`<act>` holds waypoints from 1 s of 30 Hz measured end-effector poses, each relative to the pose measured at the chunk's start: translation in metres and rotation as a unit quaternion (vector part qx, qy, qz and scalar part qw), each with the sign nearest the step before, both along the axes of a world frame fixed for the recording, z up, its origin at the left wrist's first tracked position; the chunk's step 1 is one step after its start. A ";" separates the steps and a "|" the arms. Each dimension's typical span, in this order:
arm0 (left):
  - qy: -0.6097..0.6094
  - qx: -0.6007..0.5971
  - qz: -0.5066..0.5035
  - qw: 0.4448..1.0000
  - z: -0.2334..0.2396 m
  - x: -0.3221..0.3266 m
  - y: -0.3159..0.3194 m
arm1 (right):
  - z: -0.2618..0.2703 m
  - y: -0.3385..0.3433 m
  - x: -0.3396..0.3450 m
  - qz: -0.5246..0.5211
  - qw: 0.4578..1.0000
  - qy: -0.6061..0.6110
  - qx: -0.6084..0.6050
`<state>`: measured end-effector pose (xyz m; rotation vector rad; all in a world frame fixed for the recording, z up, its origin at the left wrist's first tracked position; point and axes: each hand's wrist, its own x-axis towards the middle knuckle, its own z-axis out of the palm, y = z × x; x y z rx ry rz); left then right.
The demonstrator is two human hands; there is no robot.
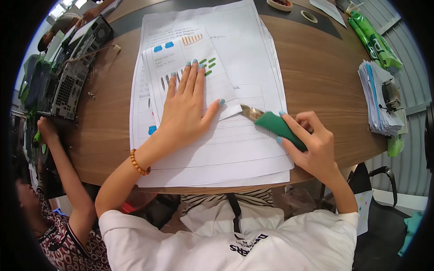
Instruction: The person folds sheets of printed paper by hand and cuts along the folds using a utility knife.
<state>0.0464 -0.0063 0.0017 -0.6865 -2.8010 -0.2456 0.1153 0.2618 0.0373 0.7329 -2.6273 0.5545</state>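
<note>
My left hand point(186, 98) lies flat, fingers together except the thumb, pressing on a small folded printed sheet point(220, 81) with coloured pictures. Beneath that sheet spread larger white printed sheets point(217, 152), stacked with their edges slightly offset. My right hand point(312, 145) grips the green handle of a knife point(279, 127), which looks like a utility knife. Its worn, stained blade point(250, 111) points left, and the tip meets the lower right corner of the small sheet. Whether the tip is inside the fold cannot be seen.
An opened computer case point(73, 73) with a loose cable stands at the left, where another person's hand point(47, 130) holds something green. Tape rolls point(309, 16) lie at the back. At the right are a paper stack point(379, 101) with a metal object on top and green packages point(376, 44).
</note>
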 end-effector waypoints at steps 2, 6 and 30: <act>-0.002 0.001 0.001 1.000 0.000 0.000 0.000 | 0.000 -0.007 -0.012 0.002 1.000 0.005 0.008; -0.011 -0.023 0.015 1.000 -0.001 0.002 0.000 | -0.006 -0.011 -0.032 0.010 1.000 0.018 0.005; 0.008 0.006 0.025 1.000 -0.006 -0.001 0.000 | -0.017 -0.055 -0.161 -0.008 0.995 0.085 0.044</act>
